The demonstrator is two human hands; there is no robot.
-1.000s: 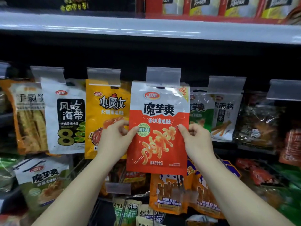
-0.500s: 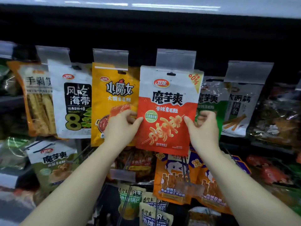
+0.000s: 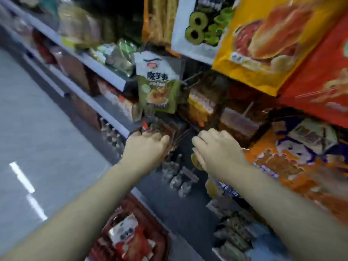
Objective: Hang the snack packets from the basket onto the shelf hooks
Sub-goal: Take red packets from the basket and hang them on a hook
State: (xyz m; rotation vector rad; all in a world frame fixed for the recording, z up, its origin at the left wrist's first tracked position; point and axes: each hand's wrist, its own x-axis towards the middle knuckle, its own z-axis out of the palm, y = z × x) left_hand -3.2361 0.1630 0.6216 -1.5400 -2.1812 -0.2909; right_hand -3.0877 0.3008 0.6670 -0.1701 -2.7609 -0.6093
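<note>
Red wire or plastic forms the basket (image 3: 160,223) on the floor at the bottom of the view, and it holds at least one red-and-white snack packet (image 3: 130,236); that is where the remaining stock for this task sits. Above it, the shelf (image 3: 105,70) carries rows of hanging packets, including a red packet (image 3: 320,87) at the upper right and a green packet (image 3: 158,91) near the centre. Both hands hang low between shelf and basket. The left hand (image 3: 145,149) has its fingers curled, but blur prevents telling whether they grip anything. The right hand (image 3: 218,149) shows loosely bent fingers holding nothing visible. Risk assessment: the hands pass close to protruding hooks (image 3: 190,80) and low-hanging packets, so a wrist or forearm could likely snag a hook or knock a packet off. The heavy blur suggests fast motion, which would make a clean grasp of the next packet less certain.
</note>
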